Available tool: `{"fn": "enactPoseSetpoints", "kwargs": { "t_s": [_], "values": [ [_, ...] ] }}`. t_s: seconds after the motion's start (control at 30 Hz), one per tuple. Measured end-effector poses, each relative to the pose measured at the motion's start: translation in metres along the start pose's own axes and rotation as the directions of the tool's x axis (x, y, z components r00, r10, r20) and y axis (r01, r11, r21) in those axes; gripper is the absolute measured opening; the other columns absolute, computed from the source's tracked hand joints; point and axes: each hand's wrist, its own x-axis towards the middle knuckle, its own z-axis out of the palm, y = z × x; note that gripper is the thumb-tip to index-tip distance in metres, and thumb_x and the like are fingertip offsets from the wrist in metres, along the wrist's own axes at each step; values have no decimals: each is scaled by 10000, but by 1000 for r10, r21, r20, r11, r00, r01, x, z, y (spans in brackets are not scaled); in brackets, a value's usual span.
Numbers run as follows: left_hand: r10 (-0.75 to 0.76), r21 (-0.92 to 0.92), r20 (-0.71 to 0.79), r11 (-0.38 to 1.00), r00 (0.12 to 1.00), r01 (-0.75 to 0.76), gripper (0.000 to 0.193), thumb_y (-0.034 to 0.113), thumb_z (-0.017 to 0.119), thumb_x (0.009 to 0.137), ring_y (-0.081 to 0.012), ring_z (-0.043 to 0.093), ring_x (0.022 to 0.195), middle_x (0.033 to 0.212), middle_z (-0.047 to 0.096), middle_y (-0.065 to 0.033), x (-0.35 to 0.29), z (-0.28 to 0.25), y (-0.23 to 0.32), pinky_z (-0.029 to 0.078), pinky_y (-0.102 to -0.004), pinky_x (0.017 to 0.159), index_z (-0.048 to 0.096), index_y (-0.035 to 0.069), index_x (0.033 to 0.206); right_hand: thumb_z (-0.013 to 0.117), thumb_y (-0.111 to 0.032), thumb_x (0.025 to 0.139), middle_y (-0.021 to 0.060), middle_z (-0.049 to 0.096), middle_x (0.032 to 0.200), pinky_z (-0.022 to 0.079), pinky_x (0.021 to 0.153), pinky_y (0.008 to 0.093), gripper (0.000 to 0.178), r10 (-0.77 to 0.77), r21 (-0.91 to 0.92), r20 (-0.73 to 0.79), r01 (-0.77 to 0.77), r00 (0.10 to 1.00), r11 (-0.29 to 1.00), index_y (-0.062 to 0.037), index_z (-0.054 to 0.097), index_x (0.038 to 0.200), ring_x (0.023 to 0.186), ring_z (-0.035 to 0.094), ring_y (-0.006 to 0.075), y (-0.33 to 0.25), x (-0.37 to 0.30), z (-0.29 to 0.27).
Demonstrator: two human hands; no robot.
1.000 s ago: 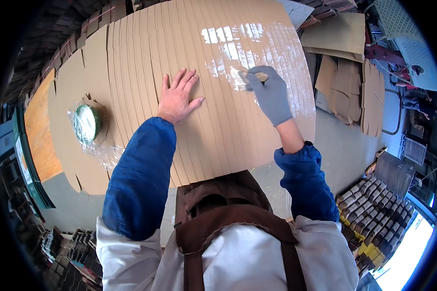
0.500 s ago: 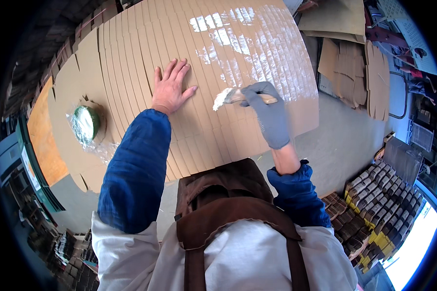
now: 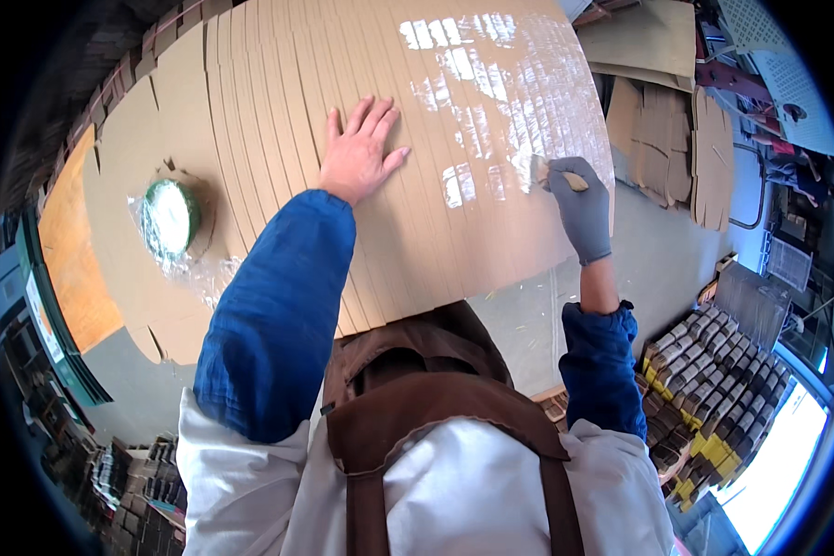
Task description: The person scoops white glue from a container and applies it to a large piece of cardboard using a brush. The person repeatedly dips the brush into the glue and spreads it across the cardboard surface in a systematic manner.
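Observation:
Overlapping brown cardboard sheets lie fanned in narrow steps in front of me. White, wet glue coats their far right part in streaks, with a fresh patch nearer me. My left hand, bare, rests flat on the sheets with its fingers spread. In a grey glove, my right hand grips a paintbrush by its wooden handle. The brush's bristles touch the glued area near the right edge and are partly hidden by the hand. At the left, a green-rimmed round container with white contents sits on clear plastic film.
An orange-brown board lies beyond the sheets' left edge. More cardboard pieces are piled at the far right. Stacked bundles with yellow parts stand on the floor at the lower right.
My right hand has swept the brush rightward, leaving a new white glue patch where the bristles were. My left hand stays flat on the cardboard. The whole view has shifted slightly.

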Motion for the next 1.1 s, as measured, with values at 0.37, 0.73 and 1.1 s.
{"fn": "enactPoseSetpoints", "kwargs": {
  "t_s": [0.37,0.73,1.1],
  "values": [
    [91,-374,152,927,984,-28,542,444,501,934,-282,351,1404,1453,450,-145,2,-17,-5,274,-482,1159,540,67,1323,621,-32,888,69,655,933,515,750,255,132,-277,335,231,191,932,923,15,631,1012,844,648,130,-198,44,145],
    [-27,-495,-240,863,970,-98,518,361,410,930,-290,253,1447,1508,364,-130,18,60,9,122,-679,1144,496,56,1341,688,-212,805,130,623,793,506,646,380,178,-516,76,529,568,674,820,-53,632,861,692,623,287,-274,18,389],
    [-80,754,-182,629,980,191,556,378,327,946,-278,164,1482,1571,248,-109,42,140,33,117,-671,1161,356,96,1424,645,-143,901,111,653,851,557,652,274,160,-257,463,635,-92,728,881,12,607,903,689,671,208,-278,34,386]
  ]
}}
